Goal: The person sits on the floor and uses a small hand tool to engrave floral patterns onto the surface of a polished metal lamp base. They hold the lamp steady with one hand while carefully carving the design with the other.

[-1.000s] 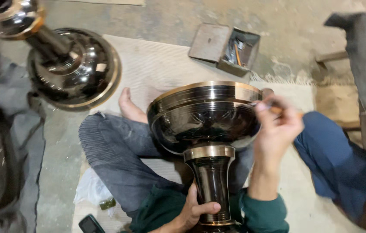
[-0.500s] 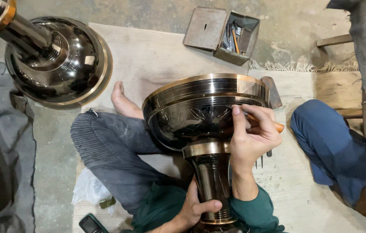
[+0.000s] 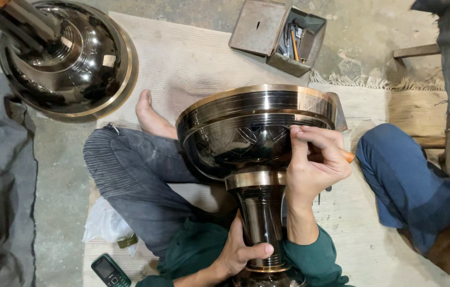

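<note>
Matting [image 3: 198,58] of pale weave covers the floor under the seated person. Mid-frame stands a dark polished goblet-shaped vessel [image 3: 251,133] with brass bands, between the knees. A second dark vessel [image 3: 71,58] lies upper left. An open metal toolbox [image 3: 283,34] sits at top centre. Left hand [image 3: 243,252] grips the stem low down. Right hand [image 3: 315,162] is clenched around an orange-handled tool [image 3: 347,157], pressed against the bowl's side. A phone [image 3: 109,270] lies lower left.
</note>
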